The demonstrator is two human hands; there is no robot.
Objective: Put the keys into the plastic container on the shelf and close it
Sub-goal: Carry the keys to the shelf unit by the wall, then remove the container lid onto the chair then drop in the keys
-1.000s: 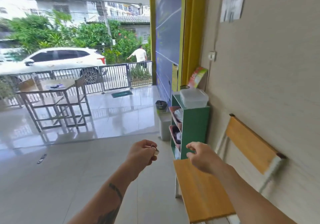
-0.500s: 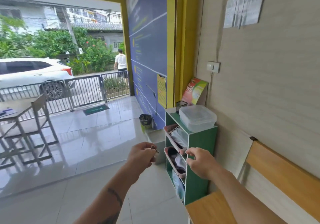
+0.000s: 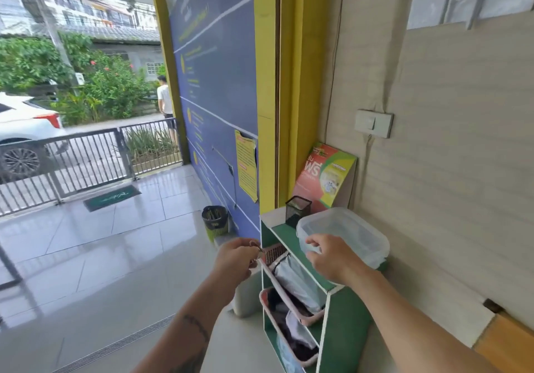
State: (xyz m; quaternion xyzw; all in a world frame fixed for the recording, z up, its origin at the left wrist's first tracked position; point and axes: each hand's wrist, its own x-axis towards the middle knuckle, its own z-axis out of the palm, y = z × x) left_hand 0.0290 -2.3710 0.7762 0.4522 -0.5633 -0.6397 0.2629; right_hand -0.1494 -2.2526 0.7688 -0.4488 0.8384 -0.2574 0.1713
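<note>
A clear plastic container (image 3: 351,229) with its lid on stands on top of a green shelf (image 3: 345,323) against the wall. My right hand (image 3: 331,257) reaches to the container's near left corner, fingers curled at the lid's edge. My left hand (image 3: 235,260) is closed around the keys (image 3: 257,247), of which only a small metal bit shows above the fingers, just left of the shelf's top.
A black mesh pen cup (image 3: 297,210) and a colourful leaflet stand (image 3: 325,177) sit behind the container. Pink baskets (image 3: 289,300) of cloth fill the shelf. A small bin (image 3: 215,221) stands by the blue wall. A wooden bench (image 3: 505,343) is at lower right.
I have come closer to the shelf. My right hand has risen from in front of the shelf to the container's corner. My left hand with the keys has moved toward the shelf top.
</note>
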